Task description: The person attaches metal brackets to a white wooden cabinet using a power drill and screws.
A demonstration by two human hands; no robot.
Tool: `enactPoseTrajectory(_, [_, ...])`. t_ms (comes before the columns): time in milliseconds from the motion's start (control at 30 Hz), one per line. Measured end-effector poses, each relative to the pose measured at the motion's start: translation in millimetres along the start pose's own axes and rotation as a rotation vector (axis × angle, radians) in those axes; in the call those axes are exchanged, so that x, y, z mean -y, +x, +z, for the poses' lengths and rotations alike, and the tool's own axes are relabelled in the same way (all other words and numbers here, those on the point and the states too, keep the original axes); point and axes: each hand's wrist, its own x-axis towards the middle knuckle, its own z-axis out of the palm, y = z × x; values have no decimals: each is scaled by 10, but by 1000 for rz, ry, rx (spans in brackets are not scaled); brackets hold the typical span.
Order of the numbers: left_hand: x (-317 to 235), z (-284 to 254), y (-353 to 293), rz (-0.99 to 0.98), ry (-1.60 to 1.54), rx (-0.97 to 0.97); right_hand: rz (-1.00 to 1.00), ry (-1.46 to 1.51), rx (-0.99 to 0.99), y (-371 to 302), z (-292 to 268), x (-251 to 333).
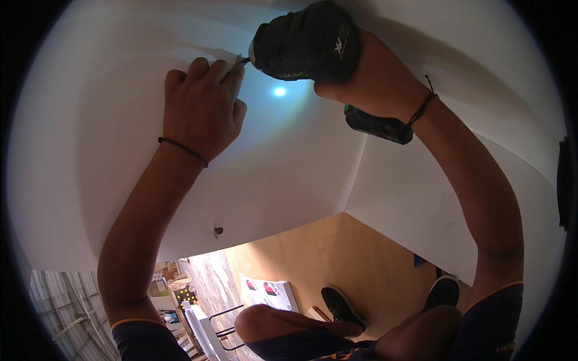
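My right hand (385, 81) is wrapped around the grip of a black cordless drill driver (304, 45), held sideways against a white panel. Its bit points left and meets a small pale piece (239, 59) at the fingertips of my left hand (205, 108). The fingers of that hand are curled and pressed to the panel; what they pinch is mostly hidden. A bright bluish light spot falls on the white panel (289, 156) just below the drill.
A small dark fitting (218, 231) sticks out near the panel's lower edge. Another white panel (409, 186) joins at the right. Below are a wooden board surface (301, 253), a white printed box (271, 293), my shoes (343, 307) and stacked materials (180, 295) at the lower left.
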Motion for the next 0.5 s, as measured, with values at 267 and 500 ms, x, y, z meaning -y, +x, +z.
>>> enactPoseTrajectory(267, [-3, 17, 7, 2, 5, 2, 105, -11, 87, 28, -12, 19])
enactPoseTrajectory(500, [-6, -38, -4, 6, 22, -5, 94, 21, 75, 1, -25, 49])
